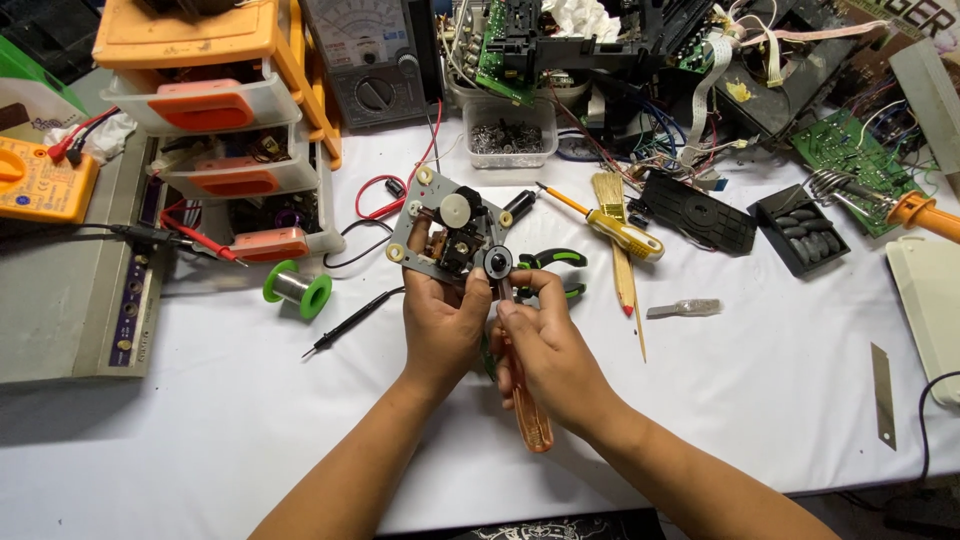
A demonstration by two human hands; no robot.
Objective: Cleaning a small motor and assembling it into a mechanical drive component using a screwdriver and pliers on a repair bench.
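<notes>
Mechanism (450,232): grey metal plate with cream-coloured corner bushings, a white gear and a black round hub, held above the white surface (760,380) at frame centre. Left hand (440,325) supports the plate from below, at its 6 o'clock edge; the fingers are closed around the lower rim, thumb lying on the front face beside the hub. Right hand (550,355) sits at 4 o'clock from the mechanism, fingers wrapped around a screwdriver (530,415) with a translucent orange handle. The handle projects downward out of the palm toward 6 o'clock; the shaft rises to the hub area, and whether the tip is in contact with it cannot be confirmed.

Surrounding items:
- Pliers (555,262) with green-and-black grips, just beside the mechanism at 3 o'clock, partly hidden by the right hand.
- Yellow-handled screwdriver (615,228) at 2 o'clock, lying across a wooden-handled brush (615,235).
- Solder spool (297,289), green flanges, at 9 o'clock.
- Black probe (350,322) on the surface at 8 o'clock.
- Clear tub of small screws (510,135) at 1 o'clock.
- Analogue meter (372,60) at 11 o'clock, with an orange-and-white drawer unit (215,120) to its left.
- Green circuit board (850,150) well apart at 2 o'clock, near the far right edge.
</notes>
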